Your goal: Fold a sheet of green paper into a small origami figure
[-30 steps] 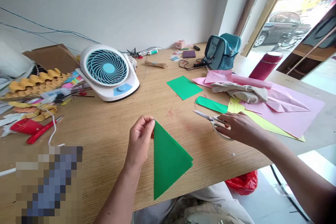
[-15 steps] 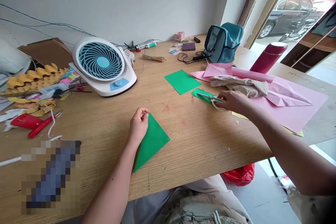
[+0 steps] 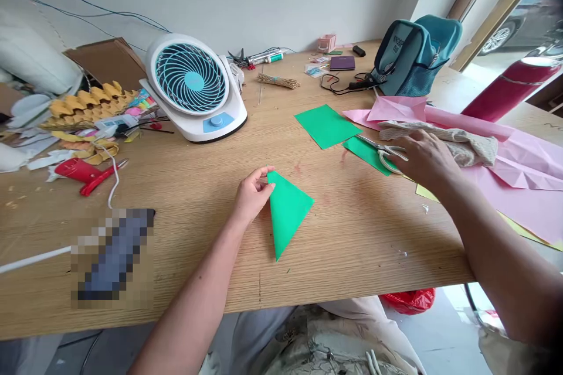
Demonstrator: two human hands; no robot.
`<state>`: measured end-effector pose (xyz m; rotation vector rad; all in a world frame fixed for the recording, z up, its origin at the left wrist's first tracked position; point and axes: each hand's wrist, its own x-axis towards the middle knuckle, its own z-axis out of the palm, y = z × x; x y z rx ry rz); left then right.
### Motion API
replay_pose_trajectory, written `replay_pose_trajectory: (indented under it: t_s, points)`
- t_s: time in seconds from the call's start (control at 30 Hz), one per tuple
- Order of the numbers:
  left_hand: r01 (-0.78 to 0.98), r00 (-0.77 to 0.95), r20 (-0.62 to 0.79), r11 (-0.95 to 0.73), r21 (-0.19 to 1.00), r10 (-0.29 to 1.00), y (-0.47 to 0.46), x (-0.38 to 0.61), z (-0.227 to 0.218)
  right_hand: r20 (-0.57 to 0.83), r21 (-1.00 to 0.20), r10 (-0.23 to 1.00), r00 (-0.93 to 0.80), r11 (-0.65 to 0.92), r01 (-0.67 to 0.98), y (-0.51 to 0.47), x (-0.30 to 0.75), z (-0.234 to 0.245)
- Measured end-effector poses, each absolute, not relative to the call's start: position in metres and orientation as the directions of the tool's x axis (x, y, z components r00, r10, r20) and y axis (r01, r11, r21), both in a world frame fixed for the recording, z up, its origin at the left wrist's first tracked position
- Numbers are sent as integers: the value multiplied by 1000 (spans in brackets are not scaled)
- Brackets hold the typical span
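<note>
Between the thumb and fingers of my left hand (image 3: pixel 255 194) is the top corner of a folded green paper triangle (image 3: pixel 289 211), its point hanging down toward me. My right hand (image 3: pixel 428 158) is at the handles of a pair of scissors (image 3: pixel 387 158), its fingers bent over their right end; the thumb is hidden. Under the scissors lies a small green paper strip (image 3: pixel 367 155). A green paper square (image 3: pixel 326 126) lies flat beside it. A crumpled beige cloth (image 3: pixel 470 145) shows just behind my right hand.
Pink paper sheets (image 3: pixel 528 196) and a red bottle (image 3: pixel 510 91) are at the right, with a teal bag (image 3: pixel 417 58) behind. A white fan (image 3: pixel 193 88) stands back left, near a red glue gun (image 3: pixel 83 174). A red bag (image 3: pixel 409 300) sits below the table edge.
My left hand has lifted and tilted the green paper triangle away from me. The scissors have shifted on the green strip, and more of their handles shows. The view has turned slightly left.
</note>
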<state>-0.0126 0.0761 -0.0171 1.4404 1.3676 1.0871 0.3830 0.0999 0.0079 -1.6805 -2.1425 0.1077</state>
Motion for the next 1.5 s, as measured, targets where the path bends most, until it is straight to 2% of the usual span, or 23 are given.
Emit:
replay_pose_trajectory:
  t_s: [0.07,0.17,0.2,0.23,0.3,0.43,0.6,0.7,0.8,0.9,0.97,1.2,1.5]
  points:
    - [199,41,27,-35,979,999,73,-11,-13,254,-400,946,-202,293,868,86,349,11]
    - [117,80,11,-20,993,997,68,-8,-7,103,-655,909,-404,368,660,66,288,11]
    - [83,91,9,-17,996,996,66,-6,-5,24,-805,876,-482,303,511,61,271,10]
    - [50,96,13,-18,999,995,65,-5,-4,-48,-902,844,-535,194,386,58,256,8]
    - [-12,101,36,-35,999,994,62,-2,-4,-127,-965,837,-532,20,262,53,238,3]
    - [-39,118,24,-19,999,993,57,3,-7,-119,-985,926,-358,-66,157,52,232,-9]
    - [147,295,-122,81,986,948,51,6,-13,-98,-994,964,-249,-84,65,49,238,-7]
    - [189,299,-92,36,981,950,51,4,-15,-88,-996,972,-218,-78,52,46,241,-1]
    - [232,292,-26,-44,972,956,53,-1,-13,13,-999,986,-167,22,50,49,246,0]
    - [295,318,38,-137,946,947,55,-5,-8,115,-989,977,-177,129,70,55,249,-4]
    - [355,347,63,-193,915,936,55,-8,-5,127,-986,970,-206,145,75,59,250,-6]
    - [522,452,110,-362,772,885,57,-12,-6,99,-980,952,-290,144,137,62,247,-7]
    - [654,459,129,-433,621,879,64,-22,-8,-24,-990,934,-356,27,138,64,246,-15]
